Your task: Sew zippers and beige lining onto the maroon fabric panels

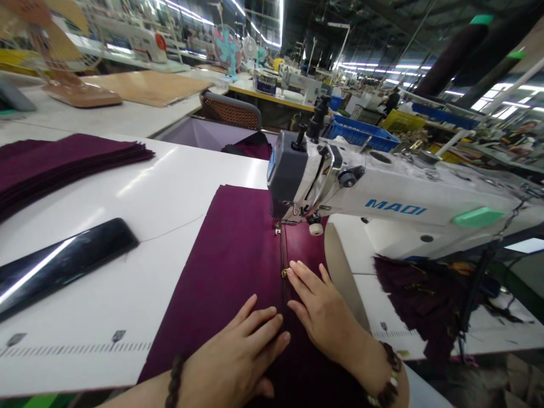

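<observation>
Plum cloth (238, 238) lies flat on the glossy bench (182, 175) beneath the left hand (238, 357), fingers loosely spread, and the right hand (321, 311), unclenched, fingertips at a brass-coloured zipper pull (284, 273). I'd judge it light, supple, inclined to slide, best steadied flat beside the pull; beyond looms a hard, blocky sewing machine (293, 175).

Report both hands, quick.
Left hand: open, resting on the cloth.
Right hand: open, fingers at the zip pull.

Two hands (244, 351) (318, 306), two bracelets (174, 381) (389, 375), one MAQI sewing machine (395, 190), one fabric stack (68, 164), one zipper pull (285, 273) by the hands
</observation>
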The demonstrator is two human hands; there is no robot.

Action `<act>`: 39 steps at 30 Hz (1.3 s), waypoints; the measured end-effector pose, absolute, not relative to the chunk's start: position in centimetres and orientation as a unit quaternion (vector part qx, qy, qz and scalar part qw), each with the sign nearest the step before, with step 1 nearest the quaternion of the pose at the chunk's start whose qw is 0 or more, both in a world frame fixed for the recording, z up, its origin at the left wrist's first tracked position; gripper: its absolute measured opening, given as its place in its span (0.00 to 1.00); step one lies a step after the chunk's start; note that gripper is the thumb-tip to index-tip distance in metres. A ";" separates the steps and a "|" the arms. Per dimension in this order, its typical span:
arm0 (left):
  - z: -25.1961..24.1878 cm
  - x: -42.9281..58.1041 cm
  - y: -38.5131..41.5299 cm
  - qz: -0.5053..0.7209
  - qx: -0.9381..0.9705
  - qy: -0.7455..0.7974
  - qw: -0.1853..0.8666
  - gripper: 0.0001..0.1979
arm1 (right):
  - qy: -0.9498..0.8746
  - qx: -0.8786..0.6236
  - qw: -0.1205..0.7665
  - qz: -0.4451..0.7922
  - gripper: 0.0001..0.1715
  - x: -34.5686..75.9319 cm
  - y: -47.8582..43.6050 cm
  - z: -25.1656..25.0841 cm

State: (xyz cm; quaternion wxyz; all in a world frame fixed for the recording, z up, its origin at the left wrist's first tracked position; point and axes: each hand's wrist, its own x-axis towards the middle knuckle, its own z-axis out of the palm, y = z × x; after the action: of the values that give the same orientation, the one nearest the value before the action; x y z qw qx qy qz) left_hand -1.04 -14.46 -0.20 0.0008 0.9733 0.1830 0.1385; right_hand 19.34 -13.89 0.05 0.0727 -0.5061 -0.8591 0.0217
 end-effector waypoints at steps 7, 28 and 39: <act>-0.6 -0.8 -13.8 0.144 0.968 0.199 0.042 0.26 | -0.855 -0.514 0.072 0.025 0.26 19.6 -13.2 0.0; -0.6 -0.6 -9.4 0.119 0.959 0.233 0.109 0.22 | -0.843 -0.530 0.088 0.022 0.24 19.3 -8.3 0.1; -0.7 -0.8 -6.5 0.128 0.960 0.227 0.106 0.20 | -0.838 -0.535 0.101 0.042 0.24 19.7 -5.4 0.1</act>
State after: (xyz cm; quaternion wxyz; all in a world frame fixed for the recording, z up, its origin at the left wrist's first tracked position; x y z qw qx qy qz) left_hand -0.80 -6.47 -0.69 0.1058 0.9596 0.2273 0.1282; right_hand 19.66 -5.44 0.08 0.1005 -0.5352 -0.8376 0.0419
